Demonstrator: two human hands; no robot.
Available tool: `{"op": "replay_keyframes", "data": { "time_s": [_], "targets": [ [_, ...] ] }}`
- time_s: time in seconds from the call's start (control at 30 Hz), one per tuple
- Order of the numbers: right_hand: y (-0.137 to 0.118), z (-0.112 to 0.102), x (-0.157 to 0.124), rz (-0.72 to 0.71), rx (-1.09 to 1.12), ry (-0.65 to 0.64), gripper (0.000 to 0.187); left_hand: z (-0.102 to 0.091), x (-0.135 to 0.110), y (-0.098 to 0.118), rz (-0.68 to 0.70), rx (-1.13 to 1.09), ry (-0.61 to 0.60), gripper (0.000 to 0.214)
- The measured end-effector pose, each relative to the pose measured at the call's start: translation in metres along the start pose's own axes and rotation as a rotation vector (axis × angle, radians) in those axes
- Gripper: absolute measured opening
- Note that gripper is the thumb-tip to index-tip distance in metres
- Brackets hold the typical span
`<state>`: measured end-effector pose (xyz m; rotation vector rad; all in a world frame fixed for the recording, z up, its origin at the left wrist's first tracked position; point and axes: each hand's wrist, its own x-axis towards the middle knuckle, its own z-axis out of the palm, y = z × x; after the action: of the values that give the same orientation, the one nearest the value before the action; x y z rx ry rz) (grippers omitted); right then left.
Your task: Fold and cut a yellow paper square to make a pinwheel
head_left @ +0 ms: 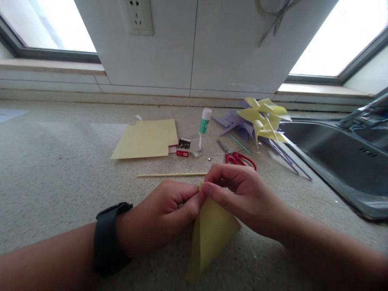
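Both hands pinch a folded sheet of yellow paper (214,232) close to its upper tip, with the rest of it hanging down toward me. My left hand (165,216), with a dark watch on its wrist, grips the paper from the left. My right hand (242,198) is closed on the same tip from the right, thumb and forefinger together. Fingers cover the pinched spot, so I cannot see what lies between them. Just beyond the hands a thin wooden stick (171,175) lies on the counter, and red-handled scissors (238,157) rest past my right hand.
Yellow paper sheets (142,139) lie behind on the left. A small box of metal pins (183,147) and a glue stick (205,121) are at the centre. Yellow paper pinwheels (265,117) and purple ones (238,123) lie beside the steel sink (333,161).
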<state>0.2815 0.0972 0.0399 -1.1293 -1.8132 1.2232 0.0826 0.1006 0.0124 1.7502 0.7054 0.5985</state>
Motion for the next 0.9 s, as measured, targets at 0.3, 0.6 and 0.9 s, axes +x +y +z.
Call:
{"op": "replay_keyframes", "data": {
  "time_s": [0.3,0.6,0.9],
  "targets": [
    [-0.0008,0.003,0.0007,-0.035,0.009,0.052,0.013,0.0024,-0.0011,0.0025,-0.017,0.023,0.002,0.043],
    [0.0024,0.0057,0.0,-0.054,0.032,0.051,0.013,0.0019,-0.0005,0.0038,-0.008,0.038,-0.012,0.039],
    [0.0017,0.005,-0.002,-0.058,0.029,0.047,0.013,0.0022,-0.0014,0.0057,0.011,0.054,-0.01,0.037]
  ]
}}
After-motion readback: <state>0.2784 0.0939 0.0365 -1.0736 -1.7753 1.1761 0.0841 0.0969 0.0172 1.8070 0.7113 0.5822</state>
